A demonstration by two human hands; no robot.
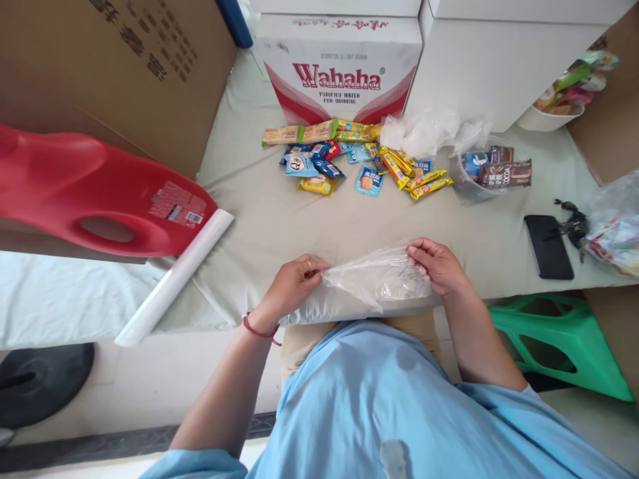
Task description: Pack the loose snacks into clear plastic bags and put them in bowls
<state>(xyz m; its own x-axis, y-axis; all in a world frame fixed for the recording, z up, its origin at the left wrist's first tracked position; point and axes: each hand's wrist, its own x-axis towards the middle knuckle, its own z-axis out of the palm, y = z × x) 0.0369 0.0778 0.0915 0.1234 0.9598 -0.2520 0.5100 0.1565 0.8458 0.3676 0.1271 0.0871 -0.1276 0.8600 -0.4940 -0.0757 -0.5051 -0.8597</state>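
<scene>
Between my hands a clear plastic bag is stretched over the front edge of the table. My left hand pinches its left corner between thumb and fingers. At the other end my right hand grips the bag's gathered upper right edge. Farther back lies a spread of small wrapped snacks: blue packets, yellow-wrapped sticks and beige-green bars. To their right a clear plastic tub holds brown cocoa packets. Crumpled clear plastic bags lie behind the snacks.
A white Wahaha carton stands at the back. On the left are a red plastic stool and a white roll. A black phone, keys and a filled plastic bag lie right, above a green stool.
</scene>
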